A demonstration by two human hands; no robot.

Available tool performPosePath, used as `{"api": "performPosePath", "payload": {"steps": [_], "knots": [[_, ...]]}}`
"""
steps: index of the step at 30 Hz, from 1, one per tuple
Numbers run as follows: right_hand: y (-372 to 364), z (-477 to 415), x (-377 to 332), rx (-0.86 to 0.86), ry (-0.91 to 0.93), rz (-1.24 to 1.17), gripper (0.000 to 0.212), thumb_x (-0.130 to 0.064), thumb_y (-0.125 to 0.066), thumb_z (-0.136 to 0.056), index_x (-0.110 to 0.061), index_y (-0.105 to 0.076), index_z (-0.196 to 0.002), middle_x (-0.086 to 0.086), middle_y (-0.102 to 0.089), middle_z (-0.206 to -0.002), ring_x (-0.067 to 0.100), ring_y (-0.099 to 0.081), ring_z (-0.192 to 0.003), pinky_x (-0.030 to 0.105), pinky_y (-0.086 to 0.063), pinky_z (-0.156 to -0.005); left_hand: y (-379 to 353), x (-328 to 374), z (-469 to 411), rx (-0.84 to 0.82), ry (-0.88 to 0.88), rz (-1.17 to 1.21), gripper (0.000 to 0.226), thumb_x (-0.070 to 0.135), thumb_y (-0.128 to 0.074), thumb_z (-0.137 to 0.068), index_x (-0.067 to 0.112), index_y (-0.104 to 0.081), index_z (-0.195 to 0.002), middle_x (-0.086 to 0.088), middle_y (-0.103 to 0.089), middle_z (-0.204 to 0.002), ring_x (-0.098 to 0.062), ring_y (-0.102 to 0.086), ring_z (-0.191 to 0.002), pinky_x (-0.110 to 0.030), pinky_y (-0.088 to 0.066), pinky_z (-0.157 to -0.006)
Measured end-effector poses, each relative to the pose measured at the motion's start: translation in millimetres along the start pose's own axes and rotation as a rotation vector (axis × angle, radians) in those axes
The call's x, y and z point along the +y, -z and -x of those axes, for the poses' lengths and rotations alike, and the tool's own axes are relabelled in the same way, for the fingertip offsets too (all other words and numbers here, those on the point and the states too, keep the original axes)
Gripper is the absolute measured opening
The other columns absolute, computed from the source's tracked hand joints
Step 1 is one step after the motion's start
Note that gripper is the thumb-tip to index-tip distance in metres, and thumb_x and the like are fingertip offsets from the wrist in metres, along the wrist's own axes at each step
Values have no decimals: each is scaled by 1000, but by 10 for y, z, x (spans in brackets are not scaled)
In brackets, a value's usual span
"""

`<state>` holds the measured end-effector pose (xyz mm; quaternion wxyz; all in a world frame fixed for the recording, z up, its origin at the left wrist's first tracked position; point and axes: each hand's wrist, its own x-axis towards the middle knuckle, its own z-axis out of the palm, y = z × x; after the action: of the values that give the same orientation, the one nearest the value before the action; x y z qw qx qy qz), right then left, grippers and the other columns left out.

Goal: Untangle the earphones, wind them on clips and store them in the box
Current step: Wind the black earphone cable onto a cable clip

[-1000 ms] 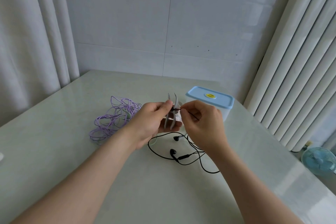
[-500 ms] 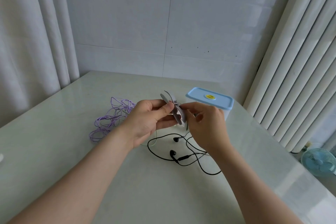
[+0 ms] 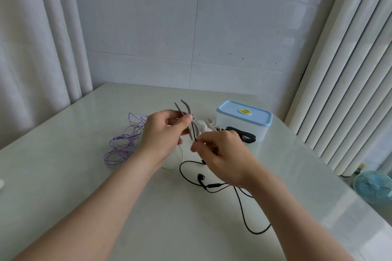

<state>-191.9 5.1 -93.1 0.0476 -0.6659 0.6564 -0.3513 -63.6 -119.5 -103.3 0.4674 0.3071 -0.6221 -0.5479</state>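
My left hand pinches a grey clip between thumb and fingers, its two prongs pointing up. Just below it, my right hand pinches the black earphone cable close to the clip. The rest of that cable lies looped on the table, one black earbud showing. A tangled purple earphone cable lies left of my left hand. The clear box with a blue lid stands shut behind my right hand.
White clips and a black clip lie beside the box. A thin white cable curves under my left hand. White curtains hang left and right. A small blue fan stands on the floor beyond the table's right edge.
My left hand tilted the grey clip leftward and lifted it slightly. My right hand dropped lower and away from the clip, drawing the black cable down; the clips by the box came into sight.
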Motion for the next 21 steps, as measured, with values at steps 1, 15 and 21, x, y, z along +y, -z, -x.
{"api": "performPosePath", "payload": {"steps": [1, 15, 21], "knots": [[6, -4, -23, 30, 24, -24, 23, -17, -56, -98, -17, -73, -83, 8, -55, -54, 25, -47, -53, 35, -45, -61, 6, -17, -1, 1, -37, -69, 11, 26, -76, -95, 16, -78, -100, 6, -75, -76, -9, -71, -67, -42, -61, -71], [107, -78, 60, 383, -107, -91, 26, -13, -52, -104, -13, -68, -84, -26, -57, -58, 4, -53, -57, 15, -35, -53, -100, -14, 111, -380, -86, -179, 13, 32, -76, -94, 26, -76, -105, 7, -77, -95, -13, -57, -71, -28, -46, -71], [199, -69, 60, 498, -251, -391, 32, -21, -63, -94, 3, -62, -72, 19, -55, -62, 14, -49, -57, 31, -41, -56, -89, -40, 97, -331, -182, -377, 13, 28, -64, -102, 32, -77, -100, 17, -67, -69, -2, -59, -68, -20, -42, -70]]}}
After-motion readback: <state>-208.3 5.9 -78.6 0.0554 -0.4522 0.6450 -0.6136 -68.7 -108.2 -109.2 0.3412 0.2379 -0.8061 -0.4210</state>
